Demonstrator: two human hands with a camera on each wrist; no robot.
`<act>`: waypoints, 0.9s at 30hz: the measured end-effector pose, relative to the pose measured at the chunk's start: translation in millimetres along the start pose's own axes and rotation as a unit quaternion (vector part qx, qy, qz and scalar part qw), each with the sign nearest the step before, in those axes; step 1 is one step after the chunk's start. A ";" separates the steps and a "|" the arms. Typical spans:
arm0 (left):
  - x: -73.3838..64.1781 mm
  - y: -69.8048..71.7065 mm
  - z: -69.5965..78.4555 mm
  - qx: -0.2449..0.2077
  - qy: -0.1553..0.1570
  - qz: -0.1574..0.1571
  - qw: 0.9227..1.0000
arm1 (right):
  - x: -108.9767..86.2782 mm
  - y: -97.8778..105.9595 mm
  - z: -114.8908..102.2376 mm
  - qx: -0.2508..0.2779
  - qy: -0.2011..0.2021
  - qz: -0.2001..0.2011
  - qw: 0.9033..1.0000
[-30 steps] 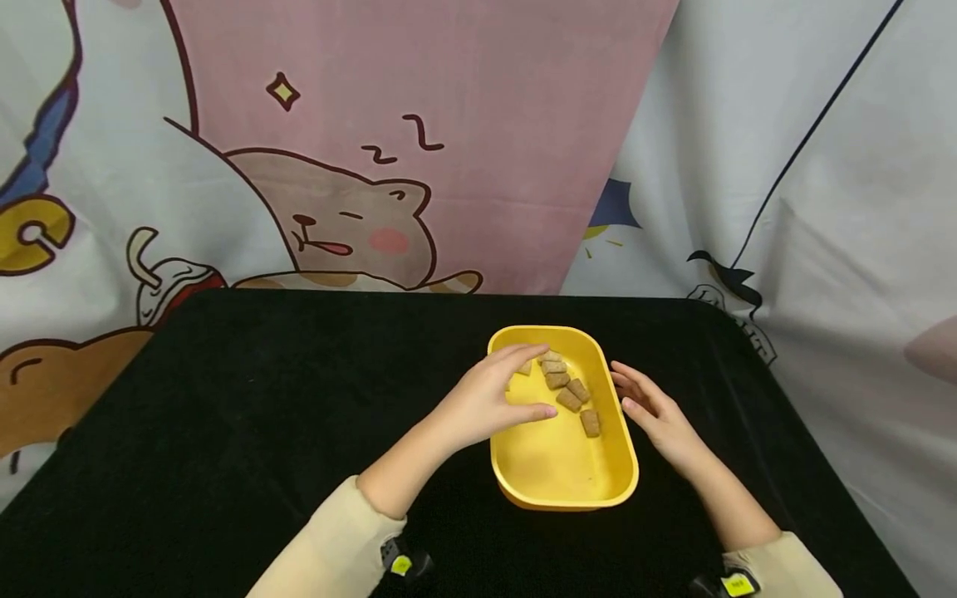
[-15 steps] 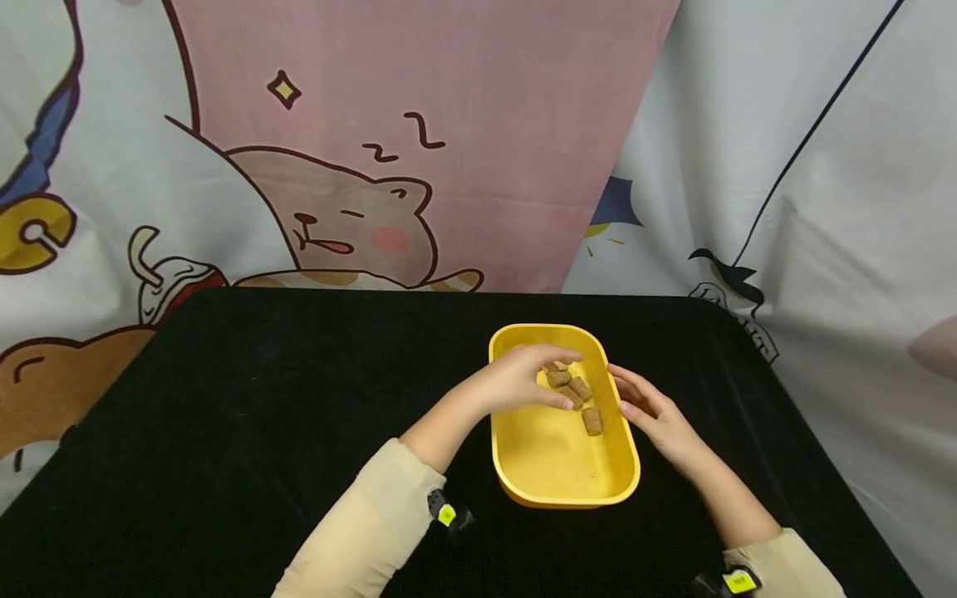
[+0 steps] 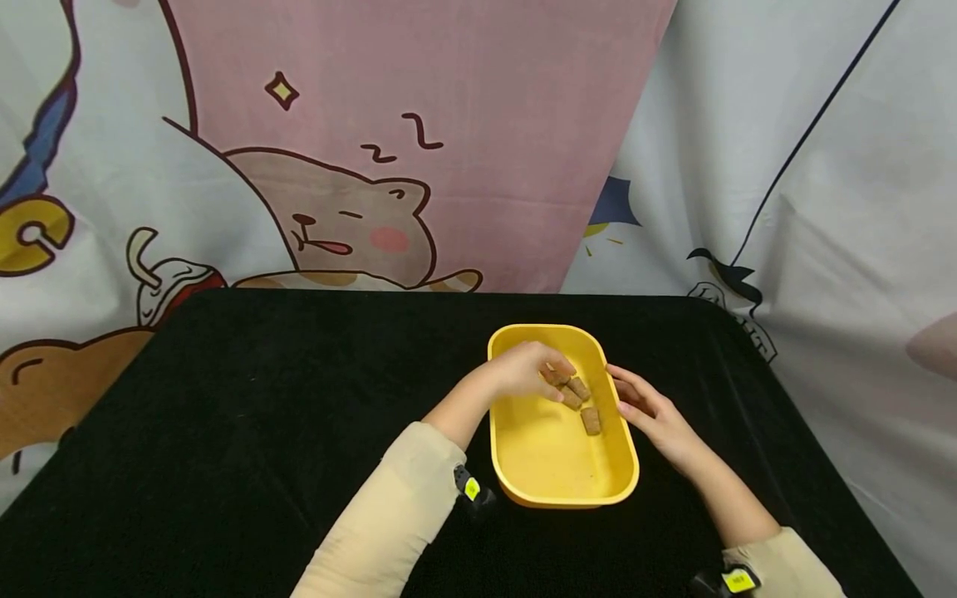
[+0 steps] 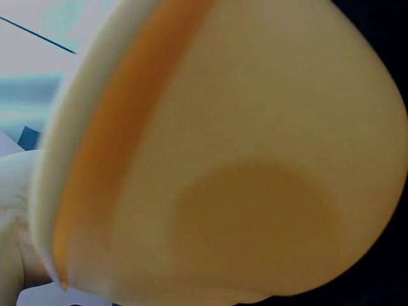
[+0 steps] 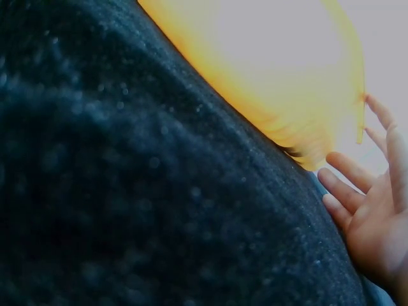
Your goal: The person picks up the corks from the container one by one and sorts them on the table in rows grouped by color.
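Note:
A yellow plastic tub [image 3: 557,465] stands on the black cloth and holds several small tan-brown chunks [image 3: 591,421], rough and blocky. My left hand [image 3: 523,370] reaches over the tub's left rim, with bent fingers and thumb close about the upper chunks; whether it grips any I cannot tell. Part of the cluster is hidden under this hand. At the tub's right wall, my right hand [image 3: 658,419] has its fingertips against the rim, fingers loosely extended. The right wrist view shows that hand [image 5: 376,197] beside the tub's glowing wall [image 5: 280,76]. In the left wrist view the tub's outer wall [image 4: 255,115] hides the left hand.
The black cloth [image 3: 262,432] covers the table around the tub. Behind it hangs a printed curtain [image 3: 486,166] with a sleeping cartoon bear. Both sleeves carry small black devices [image 3: 471,486] at the wrist.
My left hand has moved right and down into the tub, its fingers and thumb drawing closer together over the chunks. My right hand has come slightly nearer, to the tub's rim.

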State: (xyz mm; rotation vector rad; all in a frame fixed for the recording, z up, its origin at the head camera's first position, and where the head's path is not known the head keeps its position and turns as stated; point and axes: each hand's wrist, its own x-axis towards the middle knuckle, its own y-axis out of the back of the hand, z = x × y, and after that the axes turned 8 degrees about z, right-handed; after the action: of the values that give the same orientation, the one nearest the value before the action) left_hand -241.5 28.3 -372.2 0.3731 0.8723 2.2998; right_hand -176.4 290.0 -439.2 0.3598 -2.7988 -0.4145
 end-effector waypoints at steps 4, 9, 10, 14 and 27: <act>4.5 -4.5 -1.6 0.013 0.000 -0.002 1.000 | -0.3 0.1 -0.6 -0.001 -0.008 -0.001 1.000; 8.0 -10.3 -2.0 0.039 -0.003 0.004 0.999 | -0.5 -0.1 -0.5 -0.004 -0.009 0.001 1.000; 8.2 -11.5 -2.2 0.040 -0.001 0.008 0.999 | -0.5 0.0 -0.3 -0.004 -0.008 0.001 1.000; 9.2 -17.5 -3.7 0.053 0.001 0.016 0.998 | -0.2 0.2 0.0 -0.004 -0.006 0.000 1.000; 12.8 -25.5 -5.1 0.100 0.009 0.017 0.995 | -0.3 0.8 0.0 -0.003 -0.006 -0.006 1.000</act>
State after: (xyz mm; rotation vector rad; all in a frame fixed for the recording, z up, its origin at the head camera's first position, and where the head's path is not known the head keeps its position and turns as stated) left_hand -241.5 48.8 -392.6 0.4574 1.1166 2.2558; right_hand -176.3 290.8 -438.9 0.3740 -2.8072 -0.4303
